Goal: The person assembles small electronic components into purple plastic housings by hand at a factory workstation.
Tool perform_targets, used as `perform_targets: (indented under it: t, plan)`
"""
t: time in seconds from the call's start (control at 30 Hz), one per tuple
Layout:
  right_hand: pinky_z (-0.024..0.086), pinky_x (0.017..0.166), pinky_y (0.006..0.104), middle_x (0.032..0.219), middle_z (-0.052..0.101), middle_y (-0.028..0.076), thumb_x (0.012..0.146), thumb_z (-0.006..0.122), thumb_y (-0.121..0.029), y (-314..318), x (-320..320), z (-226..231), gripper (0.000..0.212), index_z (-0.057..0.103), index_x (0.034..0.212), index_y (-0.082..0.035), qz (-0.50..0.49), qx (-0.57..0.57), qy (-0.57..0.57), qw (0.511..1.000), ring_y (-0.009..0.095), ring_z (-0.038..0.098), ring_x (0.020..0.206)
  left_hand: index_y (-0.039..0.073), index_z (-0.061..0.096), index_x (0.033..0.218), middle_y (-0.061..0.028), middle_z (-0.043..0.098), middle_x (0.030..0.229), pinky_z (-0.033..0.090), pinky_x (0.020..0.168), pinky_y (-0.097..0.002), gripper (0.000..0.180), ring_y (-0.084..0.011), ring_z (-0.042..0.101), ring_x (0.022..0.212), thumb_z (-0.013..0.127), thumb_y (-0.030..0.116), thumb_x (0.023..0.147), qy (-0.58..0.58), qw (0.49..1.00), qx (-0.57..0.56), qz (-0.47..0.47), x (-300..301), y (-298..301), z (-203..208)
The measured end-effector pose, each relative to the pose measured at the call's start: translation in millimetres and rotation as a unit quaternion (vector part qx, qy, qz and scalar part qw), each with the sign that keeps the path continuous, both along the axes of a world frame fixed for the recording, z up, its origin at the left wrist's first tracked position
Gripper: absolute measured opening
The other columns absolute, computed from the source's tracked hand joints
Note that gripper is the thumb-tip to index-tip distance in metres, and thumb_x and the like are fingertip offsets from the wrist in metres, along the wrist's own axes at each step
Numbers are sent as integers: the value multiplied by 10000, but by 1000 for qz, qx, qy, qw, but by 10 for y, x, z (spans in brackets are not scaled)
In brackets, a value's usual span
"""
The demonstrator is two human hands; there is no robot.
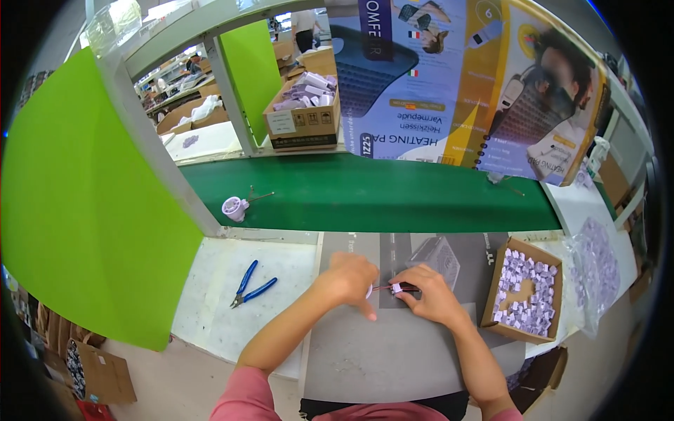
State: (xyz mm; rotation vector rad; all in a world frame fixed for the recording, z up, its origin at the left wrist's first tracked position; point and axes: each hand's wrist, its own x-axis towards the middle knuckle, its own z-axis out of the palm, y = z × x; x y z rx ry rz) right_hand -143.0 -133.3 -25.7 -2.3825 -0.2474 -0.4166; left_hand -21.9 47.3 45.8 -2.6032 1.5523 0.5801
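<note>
Over the grey mat, my left hand is closed around a pale lilac part, mostly hidden by the fingers, its edge showing at the fingertips. Thin red and dark wires run from it toward my right hand. That hand pinches a small lilac plastic block between thumb and fingers, with the wires at the block. Blue-handled cutting pliers lie with their handles spread on the white table to the left, apart from both hands.
A cardboard box of small lilac blocks stands right of the mat. Beyond it lies a clear bag of lilac pieces. Across the green belt, a round lilac part with wires rests at left. A green panel bounds the left side.
</note>
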Motion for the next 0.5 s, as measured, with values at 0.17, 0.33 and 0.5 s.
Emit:
perform_targets:
  t: [0.17,0.33,0.5]
  plan:
    - [517,826,410,989,677,105,744,769,-51,101,-5,-48,332,671,1060,-71,20,-6,2,1000,323,618,947,140,727,1009,-98,719,969,540,808,-431,509,-303,677,979,860,452,629,-27,999,14,-20,-16,-100,-243]
    - [535,851,404,992,657,141,760,784,-49,130,-26,-84,419,617,1144,-41,-3,60,23,998,320,643,964,80,690,1035,-156,699,989,534,845,-453,518,-337,663,995,872,365,643,15,996,-68,57,-91,-151,-263]
    - [562,851,367,1009,651,147,773,782,-19,128,-47,-51,413,609,1148,-23,-25,140,33,989,278,678,954,-3,565,1131,-218,675,1007,530,834,-472,660,-388,643,1016,889,280,631,51,995,-89,-14,2,-74,-261]
